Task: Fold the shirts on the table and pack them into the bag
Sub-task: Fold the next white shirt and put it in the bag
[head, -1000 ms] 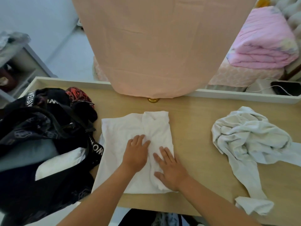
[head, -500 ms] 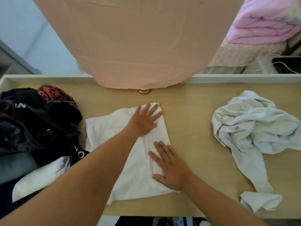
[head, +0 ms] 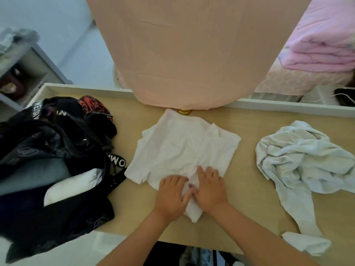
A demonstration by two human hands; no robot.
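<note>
Pale wooden table (head: 249, 189) with a raised white rim along the far edge; bedroom behind it.

Both hands sit side by side on the near end of the white shirt (head: 184, 148), thumbs meeting over a small ridge of cloth pushed up between them. Right hand (head: 208, 189): fingers fairly straight, laid flat on the fabric, pressing down. Left hand (head: 172, 196): fingers foreshortened and bent downward, tips hidden against the cloth (cannot tell whether it pinches or merely presses). Forearms run off the bottom of the frame.

White shirt lies mid-table, partly folded, with layered edges along its left and upper right. Its near corner pokes out below the hands. Its far edge reaches a small gold object (head: 184, 111), mostly hidden under a hanging peach cloth (head: 192, 54) that blocks the centre background.

Black bag (head: 63, 143) to the left, mouth open, just beside the shirt. White lettering on its straps is only partly readable. Inside it are a white folded piece (head: 71, 183) and something grey (head: 32, 175); the rest is too dark to sort out. Red-and-black patterned cloth (head: 94, 106) is at its far side.

Crumpled pale shirt (head: 299, 160) is on the right, well apart from the hands, one sleeve trailing toward the near edge, its right side cut off.

Beyond: pink quilt (head: 322, 48) on a bed, grey shelf unit (head: 25, 64) far left, contents blurred.
</note>
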